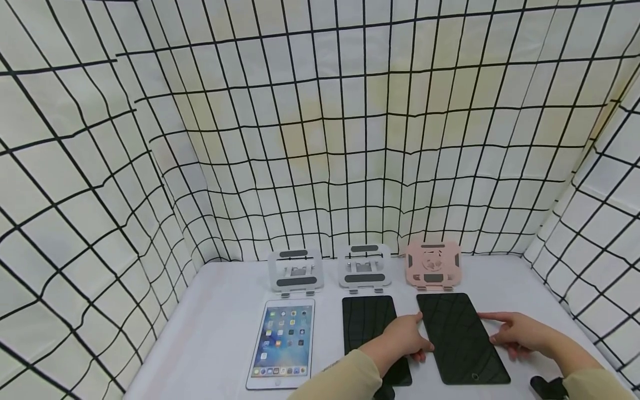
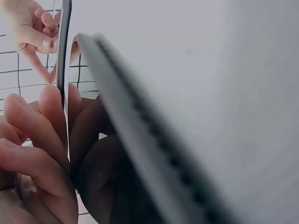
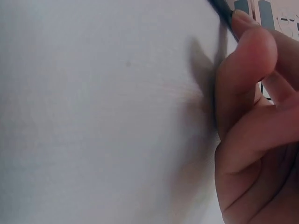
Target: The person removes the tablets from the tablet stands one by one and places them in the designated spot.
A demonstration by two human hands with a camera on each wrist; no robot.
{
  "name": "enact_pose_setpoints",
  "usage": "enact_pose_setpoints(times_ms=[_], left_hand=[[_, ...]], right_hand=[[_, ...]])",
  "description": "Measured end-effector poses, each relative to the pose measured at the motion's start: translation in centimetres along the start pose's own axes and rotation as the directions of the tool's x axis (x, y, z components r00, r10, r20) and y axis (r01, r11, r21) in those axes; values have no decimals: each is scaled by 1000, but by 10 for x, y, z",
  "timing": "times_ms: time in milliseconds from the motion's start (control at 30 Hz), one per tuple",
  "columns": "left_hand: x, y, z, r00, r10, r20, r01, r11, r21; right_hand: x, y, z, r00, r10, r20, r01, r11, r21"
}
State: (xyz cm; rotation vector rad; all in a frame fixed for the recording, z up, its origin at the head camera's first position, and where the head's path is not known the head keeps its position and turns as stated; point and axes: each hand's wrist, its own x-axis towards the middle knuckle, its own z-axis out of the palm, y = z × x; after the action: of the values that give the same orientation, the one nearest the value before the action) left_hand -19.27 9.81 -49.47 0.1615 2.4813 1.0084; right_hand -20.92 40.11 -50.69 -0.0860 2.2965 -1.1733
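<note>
A black tablet (image 1: pixel 462 333) with a round home button lies face up at the right of the table. My left hand (image 1: pixel 400 339) reaches over another black tablet (image 1: pixel 367 316) and touches the right one's left edge with index finger and thumb. At the opposite edge, my right hand (image 1: pixel 525 333) has its index finger stretched along the upper part and its thumb lower down. The remaining fingers of both hands are bent beneath. In the left wrist view, fingers (image 2: pixel 46 172) reflect in dark glass. The right wrist view has fingers (image 3: pixel 247 65) close over the white tabletop.
A white tablet (image 1: pixel 282 344) with a lit screen of app icons lies to the left. Behind the tablets stand two grey-white stands (image 1: pixel 297 271) (image 1: pixel 364 269) and a pink stand (image 1: pixel 433 265). White grid-patterned cloth (image 1: pixel 350 139) walls the table (image 1: pixel 200 333) at the back and sides.
</note>
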Motion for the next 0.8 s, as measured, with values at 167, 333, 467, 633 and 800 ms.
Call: enact_pose_setpoints(times_ms=[167,333,467,633,800], left_hand=[[1,2,1,1000,-8,-5,8,1000,7],[0,3,1,1000,-9,1,9,1000,-24],[-1,3,2,1000,-5,14,6,997,-73],[-3,3,-2,1000,-8,7,9,990,-143],[-5,2,-10,1000,0,-13,-3,980,-200]], right_hand=[[0,3,-3,1000,-20,19,20,1000,18],[0,5,-5,999,-42,31,40,999,36],[-1,5,-3,1000,-28,8,27,999,44],[-3,5,-1,999,-49,-20,50,997,61],[-7,5,1,995,-70,-74,76,994,77]])
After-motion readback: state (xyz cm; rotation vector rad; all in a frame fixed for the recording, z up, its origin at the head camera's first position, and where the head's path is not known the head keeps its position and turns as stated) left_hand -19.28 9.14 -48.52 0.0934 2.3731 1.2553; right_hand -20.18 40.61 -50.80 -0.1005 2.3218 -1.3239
